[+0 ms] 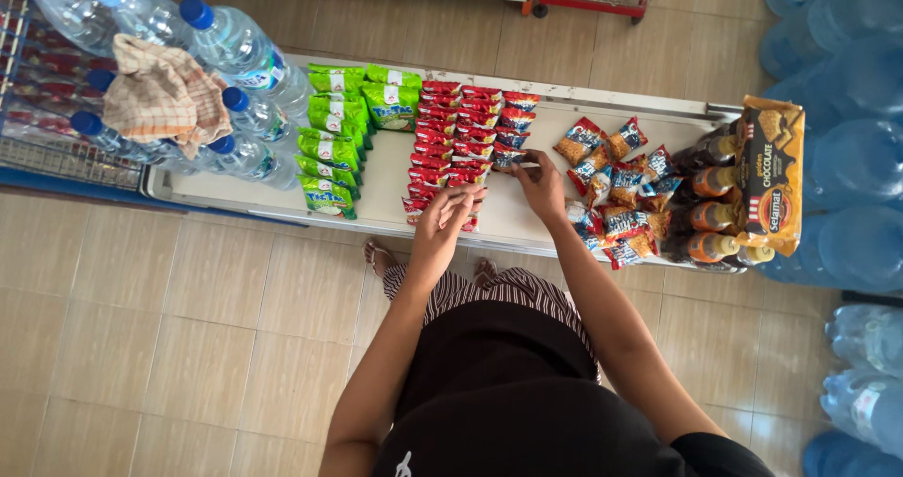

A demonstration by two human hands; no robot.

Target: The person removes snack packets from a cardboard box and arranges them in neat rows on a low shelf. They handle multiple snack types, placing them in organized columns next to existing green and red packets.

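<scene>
left hand (442, 221): covers red packets (451, 143) | big water jugs (847, 157): cropped right | grip perhaps closed

Red snack packets (450, 134) in overlapping rows flat on the white shelf (395, 181)

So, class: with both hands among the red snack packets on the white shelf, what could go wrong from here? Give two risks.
1. The left hand rests on the overlapping red snack packets; a nudge might slide the front ones off the white shelf edge.
2. The right hand works beside the loose heap of orange and blue snack packets; its forearm could brush them toward the edge.
</scene>
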